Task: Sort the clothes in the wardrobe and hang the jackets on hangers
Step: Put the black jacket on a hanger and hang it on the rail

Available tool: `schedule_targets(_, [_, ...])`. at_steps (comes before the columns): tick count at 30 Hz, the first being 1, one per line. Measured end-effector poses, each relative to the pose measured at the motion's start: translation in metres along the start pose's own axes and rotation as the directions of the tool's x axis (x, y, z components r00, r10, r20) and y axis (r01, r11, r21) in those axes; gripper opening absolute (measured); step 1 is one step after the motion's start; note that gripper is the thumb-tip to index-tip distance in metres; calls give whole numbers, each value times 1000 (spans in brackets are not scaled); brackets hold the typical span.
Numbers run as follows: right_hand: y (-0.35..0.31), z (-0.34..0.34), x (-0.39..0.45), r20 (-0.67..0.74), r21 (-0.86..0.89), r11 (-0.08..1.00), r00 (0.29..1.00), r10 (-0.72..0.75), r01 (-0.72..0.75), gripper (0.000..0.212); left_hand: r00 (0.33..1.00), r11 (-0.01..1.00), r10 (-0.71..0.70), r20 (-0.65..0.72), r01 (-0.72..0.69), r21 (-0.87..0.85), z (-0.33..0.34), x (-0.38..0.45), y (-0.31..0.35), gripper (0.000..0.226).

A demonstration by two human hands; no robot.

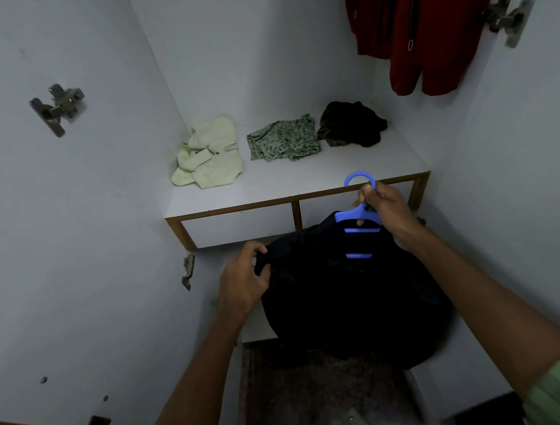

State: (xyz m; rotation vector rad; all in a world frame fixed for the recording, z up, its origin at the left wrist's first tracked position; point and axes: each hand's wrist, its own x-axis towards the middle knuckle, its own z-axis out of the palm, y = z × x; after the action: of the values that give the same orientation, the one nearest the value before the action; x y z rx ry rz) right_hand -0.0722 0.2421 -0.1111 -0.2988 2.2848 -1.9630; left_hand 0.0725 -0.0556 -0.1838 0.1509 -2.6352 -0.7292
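A dark navy jacket (343, 295) hangs in front of me, below the wardrobe shelf (303, 179). A blue plastic hanger (356, 214) sits inside its collar, with the hook sticking up. My right hand (387, 213) grips the hanger's neck just under the hook. My left hand (247, 276) pinches the jacket's left shoulder edge. A red jacket (421, 23) hangs at the upper right. On the shelf lie a cream garment (209, 157), a green patterned garment (282, 141) and a dark crumpled garment (349, 125).
White wardrobe walls close in on both sides, with metal hinges at the left door (58, 108) and the right door (508, 17). Below the shelf are two open compartments split by a wooden divider (296, 216). Dark speckled floor (321, 395) shows beneath the jacket.
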Motion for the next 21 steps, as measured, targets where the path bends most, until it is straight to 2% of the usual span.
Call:
schedule_targets(5, [-1, -7, 0, -32, -46, 999, 999, 1, -2, 35, 997, 998, 58, -44, -58, -13, -1, 6, 1, 21])
schedule_targets(7, [-1, -9, 1, 0, -106, 994, 1000, -22, 22, 35, 996, 999, 49, -69, -50, -5, -3, 10, -3, 12])
schedule_targets(12, [-1, -7, 2, 82, -186, 981, 995, -50, 64, 37, 990, 995, -103, -97, 102, -13, -4, 14, -12, 6])
schedule_targets(16, [-6, -2, 0, 20, -193, 979, 998, -67, 70, 36, 989, 988, -143, -36, 144, 47, -3, 13, -21, 6])
schedule_targets(19, [-7, -1, 0, -15, -261, 964, 998, -58, 52, 36, 983, 970, -169, -66, 177, 165, -3, 9, -18, 8])
schedule_targets(21, [-6, 2, 0, 5, -222, 975, 1000, -25, 26, 36, 972, 961, -212, -104, 226, 157, -4, 10, -16, 8])
